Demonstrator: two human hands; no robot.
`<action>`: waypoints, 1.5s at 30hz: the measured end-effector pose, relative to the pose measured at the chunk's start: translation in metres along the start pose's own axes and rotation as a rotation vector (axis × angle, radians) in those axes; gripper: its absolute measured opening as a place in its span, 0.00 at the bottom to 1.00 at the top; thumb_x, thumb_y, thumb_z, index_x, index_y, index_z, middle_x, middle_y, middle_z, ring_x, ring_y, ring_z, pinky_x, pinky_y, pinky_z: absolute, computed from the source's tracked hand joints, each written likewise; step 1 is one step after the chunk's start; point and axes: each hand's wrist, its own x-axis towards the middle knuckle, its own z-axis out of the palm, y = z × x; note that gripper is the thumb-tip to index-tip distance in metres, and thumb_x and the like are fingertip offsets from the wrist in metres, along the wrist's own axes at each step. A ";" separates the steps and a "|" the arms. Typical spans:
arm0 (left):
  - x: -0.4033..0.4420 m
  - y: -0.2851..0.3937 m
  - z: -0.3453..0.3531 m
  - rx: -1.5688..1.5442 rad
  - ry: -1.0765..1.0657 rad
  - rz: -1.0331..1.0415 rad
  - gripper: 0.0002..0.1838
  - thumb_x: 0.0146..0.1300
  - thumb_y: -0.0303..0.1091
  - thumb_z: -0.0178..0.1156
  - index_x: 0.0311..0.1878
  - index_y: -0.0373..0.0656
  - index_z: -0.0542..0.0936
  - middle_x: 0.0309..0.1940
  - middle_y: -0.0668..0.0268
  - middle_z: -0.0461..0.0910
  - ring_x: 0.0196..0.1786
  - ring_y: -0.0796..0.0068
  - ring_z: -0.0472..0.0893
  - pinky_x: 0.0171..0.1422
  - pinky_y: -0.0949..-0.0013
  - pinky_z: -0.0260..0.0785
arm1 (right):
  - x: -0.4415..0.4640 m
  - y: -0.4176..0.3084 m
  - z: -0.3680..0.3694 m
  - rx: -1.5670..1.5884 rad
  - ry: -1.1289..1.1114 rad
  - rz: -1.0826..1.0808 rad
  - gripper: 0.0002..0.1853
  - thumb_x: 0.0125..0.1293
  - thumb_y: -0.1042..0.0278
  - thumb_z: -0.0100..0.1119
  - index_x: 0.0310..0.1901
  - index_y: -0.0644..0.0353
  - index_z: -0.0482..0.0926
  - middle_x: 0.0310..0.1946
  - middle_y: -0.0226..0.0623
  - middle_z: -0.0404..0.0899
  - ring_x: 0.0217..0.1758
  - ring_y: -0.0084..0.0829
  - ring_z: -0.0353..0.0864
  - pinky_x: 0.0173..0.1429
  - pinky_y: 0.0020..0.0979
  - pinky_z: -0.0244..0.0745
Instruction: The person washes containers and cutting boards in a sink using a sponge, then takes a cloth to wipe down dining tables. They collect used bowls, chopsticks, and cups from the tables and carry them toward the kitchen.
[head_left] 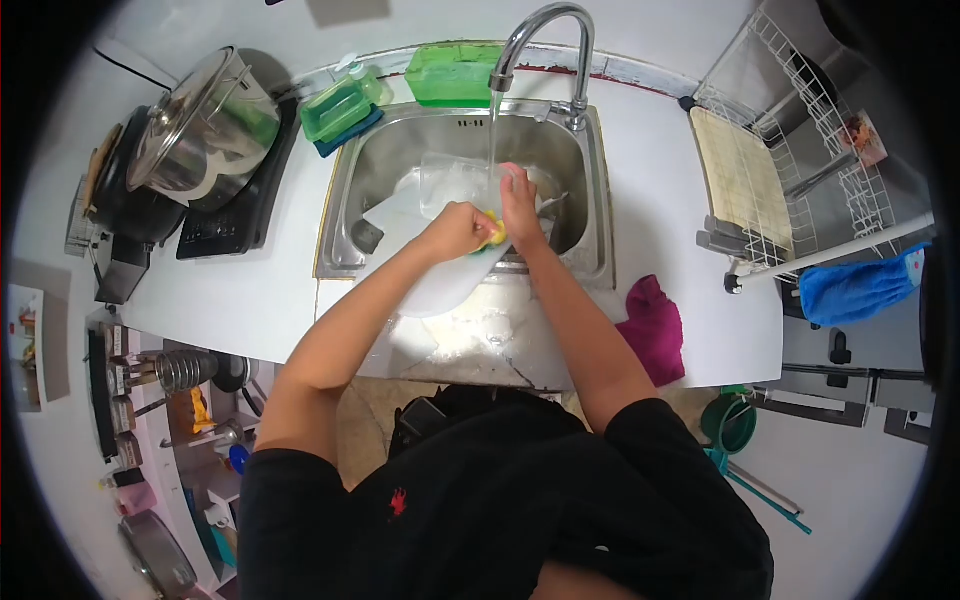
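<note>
In the head view my left hand is closed around a yellow and green sponge. The sponge presses against a white, sheet-like plastic board, which lies tilted across the front rim of the sink. My right hand is at the board's right side, under the running water, and appears to grip its edge; its fingertips are partly hidden. Behind the board, a clear plastic container sits in the basin. Water runs from the curved faucet beside my right hand.
A magenta cloth lies on the counter at the right, near a dish rack. At the left a steel pot stands on a black cooktop. Green containers line the back. The wet counter front glistens.
</note>
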 end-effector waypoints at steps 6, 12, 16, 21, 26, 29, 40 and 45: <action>0.051 -0.015 0.034 0.224 0.060 -0.002 0.09 0.50 0.30 0.62 0.35 0.44 0.85 0.27 0.49 0.80 0.30 0.55 0.81 0.39 0.62 0.73 | -0.001 0.001 -0.006 -0.047 0.077 -0.031 0.18 0.72 0.52 0.43 0.56 0.52 0.67 0.51 0.52 0.65 0.55 0.45 0.62 0.62 0.39 0.57; 0.022 -0.065 -0.020 0.086 -0.004 0.112 0.08 0.52 0.31 0.61 0.35 0.40 0.84 0.26 0.51 0.81 0.30 0.56 0.81 0.38 0.65 0.73 | 0.008 0.005 -0.010 -0.020 -0.016 0.018 0.18 0.71 0.51 0.44 0.56 0.51 0.68 0.48 0.50 0.68 0.51 0.45 0.65 0.60 0.39 0.59; 0.036 -0.082 -0.014 0.276 0.104 -0.018 0.09 0.56 0.32 0.58 0.37 0.42 0.84 0.29 0.53 0.82 0.32 0.59 0.82 0.41 0.65 0.74 | 0.001 0.001 -0.005 -0.045 0.039 0.054 0.21 0.72 0.47 0.39 0.56 0.53 0.67 0.46 0.50 0.70 0.51 0.45 0.66 0.60 0.39 0.59; 0.053 -0.040 0.018 -0.171 0.403 0.026 0.09 0.56 0.33 0.57 0.37 0.40 0.83 0.32 0.52 0.81 0.37 0.54 0.81 0.42 0.61 0.72 | 0.006 -0.001 -0.007 -0.058 0.083 0.166 0.29 0.71 0.38 0.33 0.60 0.53 0.62 0.55 0.42 0.64 0.56 0.33 0.67 0.61 0.31 0.63; 0.040 -0.011 0.014 -0.114 0.399 0.234 0.09 0.55 0.33 0.58 0.33 0.37 0.82 0.33 0.51 0.80 0.38 0.52 0.80 0.42 0.58 0.70 | -0.002 -0.032 0.007 0.185 -0.033 0.293 0.32 0.71 0.37 0.33 0.61 0.57 0.61 0.60 0.42 0.62 0.66 0.32 0.59 0.70 0.32 0.51; 0.050 -0.026 0.003 0.163 0.380 0.274 0.08 0.54 0.33 0.59 0.30 0.38 0.81 0.35 0.50 0.79 0.38 0.52 0.79 0.43 0.57 0.71 | -0.006 -0.043 0.004 0.149 -0.035 0.213 0.32 0.70 0.36 0.33 0.61 0.58 0.61 0.60 0.42 0.62 0.65 0.33 0.60 0.69 0.32 0.51; 0.035 -0.064 -0.014 -0.216 0.208 -0.072 0.13 0.56 0.36 0.54 0.37 0.39 0.83 0.39 0.53 0.82 0.40 0.59 0.82 0.47 0.63 0.72 | 0.026 -0.048 0.030 -0.332 -0.038 0.003 0.30 0.70 0.37 0.35 0.55 0.57 0.67 0.52 0.44 0.70 0.51 0.41 0.70 0.56 0.45 0.64; 0.030 -0.024 -0.039 -1.296 -0.100 0.086 0.26 0.57 0.37 0.57 0.60 0.46 0.68 0.44 0.69 0.77 0.37 0.75 0.77 0.45 0.71 0.68 | 0.096 -0.037 0.026 -0.230 -0.241 0.388 0.36 0.66 0.34 0.36 0.67 0.53 0.59 0.66 0.51 0.59 0.65 0.46 0.65 0.65 0.50 0.59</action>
